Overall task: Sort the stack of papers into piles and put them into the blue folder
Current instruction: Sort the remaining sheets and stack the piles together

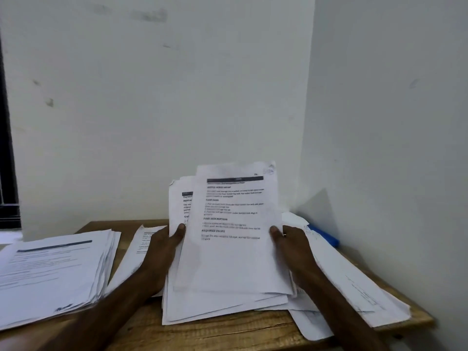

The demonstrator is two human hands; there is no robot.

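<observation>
Both hands hold the stack (233, 249) tilted up over the surface (228, 333), lower edge resting on it. The left hand (162, 249) pinches its left edge and the right hand (293, 249) its right edge, thumbs in front, the other fingers hidden behind. A pile (50, 269) lies at left. The folder (325, 235) lies at right by the wall, mostly under loose papers (354, 287).

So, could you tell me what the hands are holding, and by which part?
A sheaf of printed papers, tilted up: the left hand grips its left edge, the right hand its right edge, thumbs on the front.
</observation>
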